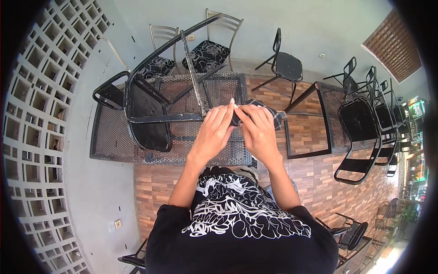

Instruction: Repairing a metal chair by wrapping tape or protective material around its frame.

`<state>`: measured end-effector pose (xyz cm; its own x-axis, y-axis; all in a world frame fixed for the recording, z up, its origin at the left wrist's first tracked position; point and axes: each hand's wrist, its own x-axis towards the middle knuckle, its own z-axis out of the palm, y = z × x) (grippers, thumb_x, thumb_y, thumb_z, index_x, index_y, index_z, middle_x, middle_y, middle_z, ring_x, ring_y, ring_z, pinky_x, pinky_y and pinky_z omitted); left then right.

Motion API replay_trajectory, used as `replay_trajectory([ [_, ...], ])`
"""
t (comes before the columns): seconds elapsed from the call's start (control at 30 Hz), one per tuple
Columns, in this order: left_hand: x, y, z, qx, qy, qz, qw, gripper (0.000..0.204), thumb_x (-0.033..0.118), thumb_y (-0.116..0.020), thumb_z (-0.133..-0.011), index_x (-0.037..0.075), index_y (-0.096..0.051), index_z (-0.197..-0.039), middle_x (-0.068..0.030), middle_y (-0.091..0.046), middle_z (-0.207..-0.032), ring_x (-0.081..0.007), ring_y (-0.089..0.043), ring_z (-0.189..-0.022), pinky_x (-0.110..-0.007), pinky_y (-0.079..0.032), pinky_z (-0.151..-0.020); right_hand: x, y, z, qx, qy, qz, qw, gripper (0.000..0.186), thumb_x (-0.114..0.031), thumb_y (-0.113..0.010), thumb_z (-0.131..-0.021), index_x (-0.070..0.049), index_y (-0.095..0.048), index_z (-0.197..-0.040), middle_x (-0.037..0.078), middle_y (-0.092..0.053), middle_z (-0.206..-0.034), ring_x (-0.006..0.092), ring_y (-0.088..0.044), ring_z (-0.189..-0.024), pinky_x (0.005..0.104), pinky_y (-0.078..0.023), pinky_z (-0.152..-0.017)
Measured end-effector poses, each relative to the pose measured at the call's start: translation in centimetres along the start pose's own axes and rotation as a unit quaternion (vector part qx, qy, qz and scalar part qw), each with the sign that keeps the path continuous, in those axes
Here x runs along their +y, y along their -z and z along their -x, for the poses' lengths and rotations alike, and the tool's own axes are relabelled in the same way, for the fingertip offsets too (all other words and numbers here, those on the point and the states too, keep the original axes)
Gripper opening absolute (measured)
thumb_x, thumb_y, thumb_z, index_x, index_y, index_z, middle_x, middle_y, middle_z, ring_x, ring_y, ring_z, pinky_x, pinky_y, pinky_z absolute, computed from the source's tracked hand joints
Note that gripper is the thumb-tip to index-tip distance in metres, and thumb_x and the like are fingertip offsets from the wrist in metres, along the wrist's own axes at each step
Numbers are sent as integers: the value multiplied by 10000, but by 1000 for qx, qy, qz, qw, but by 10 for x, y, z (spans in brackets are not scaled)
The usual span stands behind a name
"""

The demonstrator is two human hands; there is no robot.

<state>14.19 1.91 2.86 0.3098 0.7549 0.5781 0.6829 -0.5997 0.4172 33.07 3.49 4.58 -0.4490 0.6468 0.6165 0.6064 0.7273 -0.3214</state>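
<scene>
A black metal chair (pixel 148 114) with scuffed paint lies tipped over on a perforated metal table. One of its legs (pixel 182 117) runs toward my hands. My left hand (pixel 216 128) is closed where that leg passes beneath it, with dark cloth showing beside its fingers. My right hand (pixel 256 125) is closed on a dark plaid cloth (pixel 277 119) that bunches out past its knuckles. The fingertips of both hands meet above the cloth. My fingers hide how the cloth lies around the leg.
The perforated tabletop (pixel 114 141) extends under the tipped chair. Two chairs with patterned seats (pixel 206 55) stand by the far wall. Another black chair (pixel 288 66) is beyond the table. To the right are a black rectangular frame (pixel 329 123) and several piled chairs (pixel 358 118).
</scene>
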Motion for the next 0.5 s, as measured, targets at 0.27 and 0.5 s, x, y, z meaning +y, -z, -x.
replay_trajectory([
  [0.27, 12, -5, -7, -10, 14, -17, 1000, 782, 41, -785, -863, -94, -453, -1558, -219, -617, -1298, -386, -597, -1197, -487, -470, -1058, 11, 19, -1, -17, 2, -29, 999, 520, 5, -717, -861, -19, -670, -1378, 138, -680, -1296, 352, -640, -1212, 493, -463, -1098],
  [0.5, 37, -22, -23, -10, 0, -44, 999, 787, 46, -769, -863, -127, -431, -1552, -208, -615, -1271, -370, -593, -1182, -486, -461, -1063, 29, 44, 7, -31, 0, -27, 999, 525, -2, -724, -864, -15, -663, -1385, 143, -680, -1295, 365, -636, -1220, 494, -476, -1089],
])
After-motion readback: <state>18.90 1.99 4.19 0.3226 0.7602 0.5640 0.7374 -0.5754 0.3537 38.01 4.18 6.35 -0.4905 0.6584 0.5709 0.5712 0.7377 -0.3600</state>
